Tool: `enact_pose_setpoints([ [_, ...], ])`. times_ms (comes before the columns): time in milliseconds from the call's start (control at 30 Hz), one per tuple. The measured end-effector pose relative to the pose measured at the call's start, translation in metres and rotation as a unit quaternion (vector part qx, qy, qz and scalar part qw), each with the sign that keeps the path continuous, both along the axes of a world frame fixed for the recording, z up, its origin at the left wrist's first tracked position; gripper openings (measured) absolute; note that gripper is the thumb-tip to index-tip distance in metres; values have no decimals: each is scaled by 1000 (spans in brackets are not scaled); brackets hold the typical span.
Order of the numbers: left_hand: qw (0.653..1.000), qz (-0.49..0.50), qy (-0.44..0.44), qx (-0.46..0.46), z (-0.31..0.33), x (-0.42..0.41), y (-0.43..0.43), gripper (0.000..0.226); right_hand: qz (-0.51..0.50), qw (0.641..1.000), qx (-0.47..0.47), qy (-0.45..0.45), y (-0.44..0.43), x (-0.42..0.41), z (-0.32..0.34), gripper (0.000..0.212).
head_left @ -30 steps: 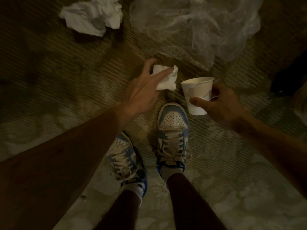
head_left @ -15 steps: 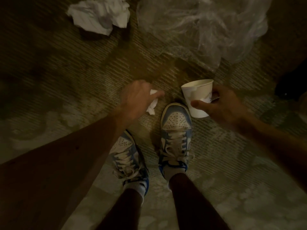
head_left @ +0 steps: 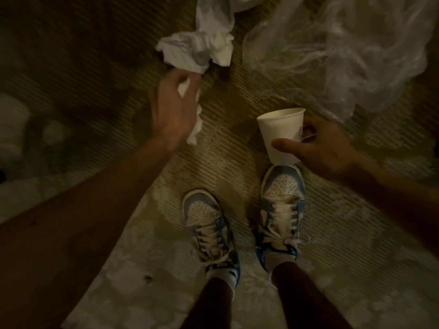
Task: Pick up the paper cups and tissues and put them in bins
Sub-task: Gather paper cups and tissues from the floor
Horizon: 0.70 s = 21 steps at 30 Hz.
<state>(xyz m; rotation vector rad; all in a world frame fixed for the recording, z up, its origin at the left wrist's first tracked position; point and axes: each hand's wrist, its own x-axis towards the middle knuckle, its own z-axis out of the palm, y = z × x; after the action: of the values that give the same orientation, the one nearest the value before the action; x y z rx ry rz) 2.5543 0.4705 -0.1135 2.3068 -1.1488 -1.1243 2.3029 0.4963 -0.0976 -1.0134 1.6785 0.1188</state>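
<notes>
Two hands busy | left hand (head_left: pixel 174 110) fingers curled round small tissue (head_left: pixel 196 129), just below large crumpled tissue (head_left: pixel 202 48) lying on carpet (head_left: pixel 95 55) | right hand (head_left: pixel 318 150) thumb and fingers clamp upright paper cup (head_left: pixel 281 134) over shoe (head_left: pixel 282 186) toe | cup's blue print unreadable | cup contents not visible

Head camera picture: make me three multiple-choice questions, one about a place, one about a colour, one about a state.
1. Where is the big crumpled tissue? A. on the carpet beyond the left hand; B. in a bin; C. on a chair.
2. The sneakers are: A. red and black; B. blue and white; C. green.
3. The paper cup is: A. crushed on the floor; B. held mouth up in the right hand; C. upside down.
Answers: A, it lies on carpet just past that hand; B, blue panels, white toes; B, the hand grips its side.
</notes>
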Motion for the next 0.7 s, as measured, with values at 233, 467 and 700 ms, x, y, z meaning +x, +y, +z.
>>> enact_pose_setpoints([
  [233, 994, -93, -17, 57, -28, 11, -41, 55, 30, 999, 16, -2, -6, 5, 1, 62],
  [467, 991, -99, -55, 76, 8, 8, -17, 38, -13, 999, 41, -25, 5, -1, 46, 58],
  [700, 991, -127, -20, 48, 147, 13, 3, 45, -124, 989, 22, -71, 3, 12, 167, 47],
])
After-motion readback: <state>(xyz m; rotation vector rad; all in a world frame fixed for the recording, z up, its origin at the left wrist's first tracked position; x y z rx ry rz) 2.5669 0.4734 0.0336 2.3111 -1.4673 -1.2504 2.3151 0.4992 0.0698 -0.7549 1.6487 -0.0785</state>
